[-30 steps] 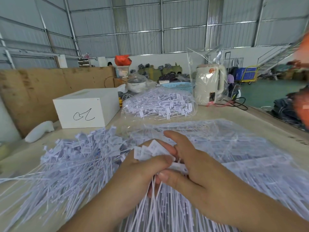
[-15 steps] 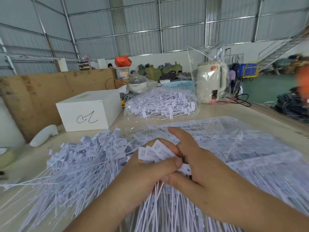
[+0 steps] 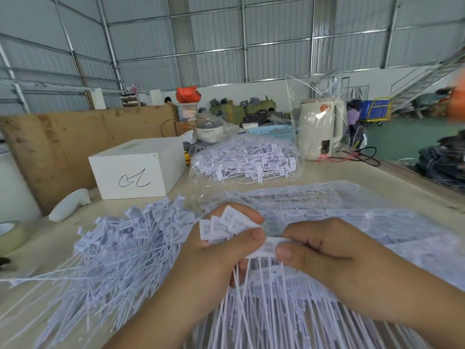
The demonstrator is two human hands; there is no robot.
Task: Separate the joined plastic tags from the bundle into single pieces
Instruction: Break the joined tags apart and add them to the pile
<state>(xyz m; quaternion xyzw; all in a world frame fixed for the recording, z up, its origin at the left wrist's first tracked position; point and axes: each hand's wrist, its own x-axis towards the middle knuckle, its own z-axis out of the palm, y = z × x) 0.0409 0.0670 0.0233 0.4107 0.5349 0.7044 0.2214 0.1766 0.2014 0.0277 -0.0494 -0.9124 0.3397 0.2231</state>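
My left hand (image 3: pixel 216 258) grips a small bundle of joined white plastic tags (image 3: pixel 224 226) by their flat heads, the thin tails hanging down below. My right hand (image 3: pixel 319 250) pinches one tag head (image 3: pixel 268 246) at the bundle's right end between thumb and fingers, a little apart from the rest. A big pile of separated tags (image 3: pixel 120 253) lies to the left on the table. Under and right of my hands lie clear bags of joined tags (image 3: pixel 364 222).
A white box (image 3: pixel 137 170) with a scribble stands at the back left, a bagged heap of tags (image 3: pixel 246 159) behind centre, a wrapped kettle (image 3: pixel 320 129) at the back right. A tape roll (image 3: pixel 10 235) sits at the left table edge. Cardboard lines the far left.
My right hand has shifted right, drawing one tag head away from the bundle in my left hand. The camera has tilted slightly.
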